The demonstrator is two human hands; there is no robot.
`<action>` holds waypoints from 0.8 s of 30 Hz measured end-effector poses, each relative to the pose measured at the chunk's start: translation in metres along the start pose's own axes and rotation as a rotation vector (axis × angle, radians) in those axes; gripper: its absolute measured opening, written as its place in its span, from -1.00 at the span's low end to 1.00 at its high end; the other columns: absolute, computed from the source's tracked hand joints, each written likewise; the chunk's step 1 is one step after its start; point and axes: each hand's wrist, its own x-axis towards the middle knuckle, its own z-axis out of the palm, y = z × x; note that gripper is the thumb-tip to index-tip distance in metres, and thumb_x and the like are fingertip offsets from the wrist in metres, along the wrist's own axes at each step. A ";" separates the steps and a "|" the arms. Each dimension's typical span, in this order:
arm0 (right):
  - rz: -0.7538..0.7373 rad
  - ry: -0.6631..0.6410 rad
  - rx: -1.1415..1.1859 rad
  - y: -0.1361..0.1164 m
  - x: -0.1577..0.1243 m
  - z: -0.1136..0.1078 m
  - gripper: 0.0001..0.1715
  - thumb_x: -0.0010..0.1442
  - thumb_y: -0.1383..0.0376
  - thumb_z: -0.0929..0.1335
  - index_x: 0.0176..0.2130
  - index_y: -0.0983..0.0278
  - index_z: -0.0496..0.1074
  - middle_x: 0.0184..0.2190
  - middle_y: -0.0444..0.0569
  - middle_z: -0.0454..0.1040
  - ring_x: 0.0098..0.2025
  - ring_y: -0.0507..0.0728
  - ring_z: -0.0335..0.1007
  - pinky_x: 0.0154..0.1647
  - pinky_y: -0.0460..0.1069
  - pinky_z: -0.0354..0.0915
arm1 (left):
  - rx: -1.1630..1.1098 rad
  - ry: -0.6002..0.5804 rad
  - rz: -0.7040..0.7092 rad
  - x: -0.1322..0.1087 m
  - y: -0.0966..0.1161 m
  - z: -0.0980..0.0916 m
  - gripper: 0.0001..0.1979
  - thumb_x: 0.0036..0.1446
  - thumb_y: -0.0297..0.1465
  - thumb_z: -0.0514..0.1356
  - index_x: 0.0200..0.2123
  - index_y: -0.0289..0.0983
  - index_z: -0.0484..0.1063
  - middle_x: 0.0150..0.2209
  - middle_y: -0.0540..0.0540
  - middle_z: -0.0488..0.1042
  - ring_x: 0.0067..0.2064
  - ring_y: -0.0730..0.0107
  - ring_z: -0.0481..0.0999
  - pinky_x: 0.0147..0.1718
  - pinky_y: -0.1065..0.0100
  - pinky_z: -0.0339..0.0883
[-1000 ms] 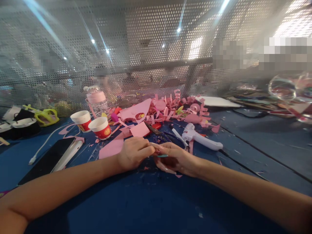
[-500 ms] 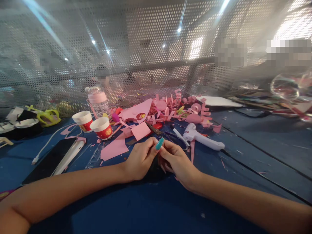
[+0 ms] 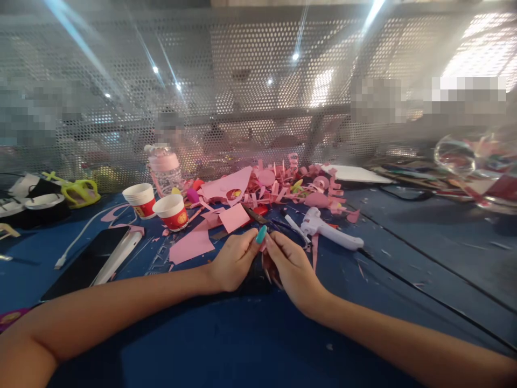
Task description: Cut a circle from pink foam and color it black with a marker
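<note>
My left hand (image 3: 234,261) and my right hand (image 3: 291,265) meet at the middle of the blue table (image 3: 250,345), fingers curled and pinched together. Between their fingertips stands a small teal piece (image 3: 261,234), tilted upward, with a bit of pink just under it. Which hand bears the teal piece I cannot tell. Both forearms rest on the table. A white glue gun (image 3: 329,230) lies just beyond my right hand. Pink paper sheets (image 3: 191,245) lie just beyond my left hand.
A heap of pink paper scraps (image 3: 283,186) fills the back middle. Two red-and-white paper cups (image 3: 173,212) and a pink-capped bottle (image 3: 165,168) stand at back left. A black phone (image 3: 86,261) with a white cable lies left. A perforated metal screen (image 3: 258,91) closes the back.
My hands drew closer together and turned upward. The teal piece, lying flat between the fingers a second ago, now points up. The view shifted slightly down.
</note>
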 end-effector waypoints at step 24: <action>-0.119 0.052 -0.209 0.002 0.000 -0.002 -0.58 0.17 0.00 0.23 -0.52 0.24 0.16 -0.70 -0.24 0.19 -0.71 -0.06 0.08 -0.74 -0.15 0.05 | -0.137 0.069 -0.046 0.000 -0.003 0.001 -0.61 0.28 -0.17 -0.16 -0.44 -0.29 0.21 -0.50 0.05 0.25 -0.46 0.49 0.23 -0.45 0.43 0.11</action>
